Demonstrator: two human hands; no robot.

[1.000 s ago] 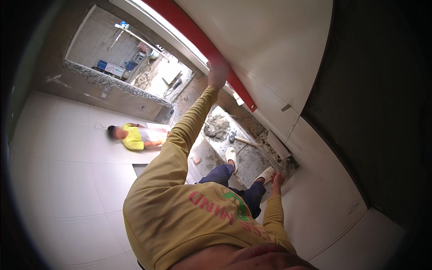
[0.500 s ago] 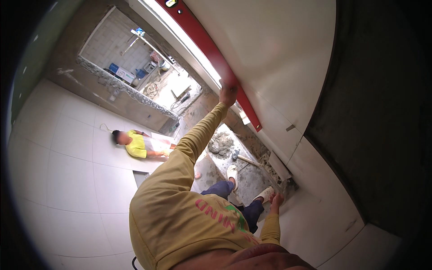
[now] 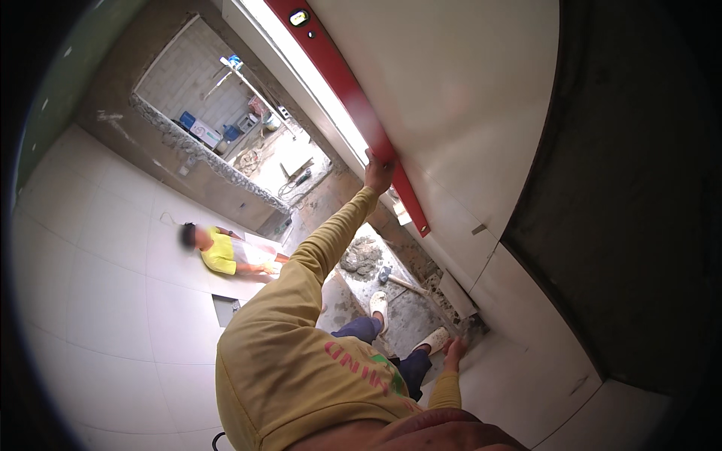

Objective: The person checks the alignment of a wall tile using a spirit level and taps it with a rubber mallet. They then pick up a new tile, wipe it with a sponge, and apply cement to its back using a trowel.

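Observation:
A long red spirit level lies along the pale tiled wall, beside a bright window-like gap at its left. My left hand is closed around the lower part of the level, the arm stretched far out. One round vial shows near the top edge of the picture. Low on the right, my right hand hangs close to the wall tiles with its fingers loosely apart. Nothing shows in it, and I cannot tell whether it touches the wall.
A hammer and a heap of wet mortar lie on the floor by my feet. Farther left, a person in a yellow top is near the other tiled wall. A rough opening leads to buckets and a power tool.
The whole view has tilted slightly, so the level and wall appear a little lower. My left hand keeps its grip on the level; my right hand remains low by the wall.

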